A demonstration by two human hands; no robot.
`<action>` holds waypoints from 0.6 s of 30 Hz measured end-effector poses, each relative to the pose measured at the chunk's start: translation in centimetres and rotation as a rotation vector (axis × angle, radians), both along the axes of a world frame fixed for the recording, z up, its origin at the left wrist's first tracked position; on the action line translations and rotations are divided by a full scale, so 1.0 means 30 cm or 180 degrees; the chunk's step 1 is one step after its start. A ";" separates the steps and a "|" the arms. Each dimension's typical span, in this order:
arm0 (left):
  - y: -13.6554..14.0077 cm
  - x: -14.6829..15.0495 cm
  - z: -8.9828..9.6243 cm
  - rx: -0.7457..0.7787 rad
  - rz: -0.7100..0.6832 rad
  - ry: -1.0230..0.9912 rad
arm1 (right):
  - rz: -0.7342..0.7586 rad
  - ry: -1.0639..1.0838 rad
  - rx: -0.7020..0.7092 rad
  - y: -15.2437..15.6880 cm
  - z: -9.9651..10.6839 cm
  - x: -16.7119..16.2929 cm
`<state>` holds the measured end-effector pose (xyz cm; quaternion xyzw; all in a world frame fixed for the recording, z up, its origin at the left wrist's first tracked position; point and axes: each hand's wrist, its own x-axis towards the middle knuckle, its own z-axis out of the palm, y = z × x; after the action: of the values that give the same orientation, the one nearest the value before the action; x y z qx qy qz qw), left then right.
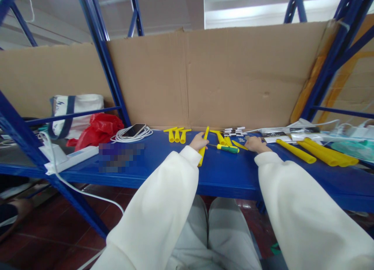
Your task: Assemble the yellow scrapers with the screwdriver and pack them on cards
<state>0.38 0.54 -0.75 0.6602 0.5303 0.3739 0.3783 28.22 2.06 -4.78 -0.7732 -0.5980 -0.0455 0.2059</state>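
Observation:
My left hand [199, 142] is closed around a long yellow plastic handle [201, 156], which stands tilted over the blue shelf. My right hand [256, 144] is closed low over the shelf, its fingertips beside a flat yellow piece [239, 145] and some small whitish parts [241, 140]. Whatever it pinches is too small to make out. Between the hands lies a green and yellow screwdriver [228, 148], shaft toward my left hand. Yellow T-shaped pieces [177, 135] rest left of my left hand, and more yellow pieces [219, 137] lie behind the screwdriver.
Several yellow tubes [327, 153] lie at the right, before flat packets [305, 133]. A stack of black-and-white pieces [234, 131] sits by the cardboard wall [233, 75]. At left are a phone [134, 130] on a coiled white cable, a power strip [73, 159] and a red bag [99, 127].

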 end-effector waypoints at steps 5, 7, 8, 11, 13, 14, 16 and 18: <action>-0.010 -0.019 -0.006 0.1358 0.0106 0.0749 | -0.0316 0.0035 -0.0023 -0.062 0.064 -0.073; -0.026 -0.023 -0.005 0.1673 0.0055 0.1271 | -0.0082 0.0198 0.0209 -0.071 0.083 -0.099; -0.037 -0.021 -0.004 0.1775 -0.0059 0.1522 | 0.0125 0.0316 0.0347 -0.071 0.089 -0.110; -0.072 -0.004 -0.001 0.1959 -0.0374 0.2176 | 0.0818 0.0759 0.0753 -0.061 0.093 -0.140; -0.093 0.015 0.000 0.2050 -0.0476 0.2495 | 0.1160 0.1035 0.0948 -0.057 0.090 -0.160; -0.102 0.025 0.000 0.2094 -0.0526 0.2634 | 0.1285 0.1147 0.1005 -0.057 0.087 -0.170; -0.115 0.041 -0.001 0.2142 -0.0604 0.2888 | 0.1510 0.1285 0.1048 -0.059 0.082 -0.186; -0.123 0.052 -0.004 0.2189 -0.0623 0.3088 | 0.1676 0.1299 0.1049 -0.059 0.076 -0.198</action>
<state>1.93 -3.14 -0.87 0.8857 0.4278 0.1435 -0.1093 22.27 0.28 -2.51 -0.5426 -0.7077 0.0685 0.4472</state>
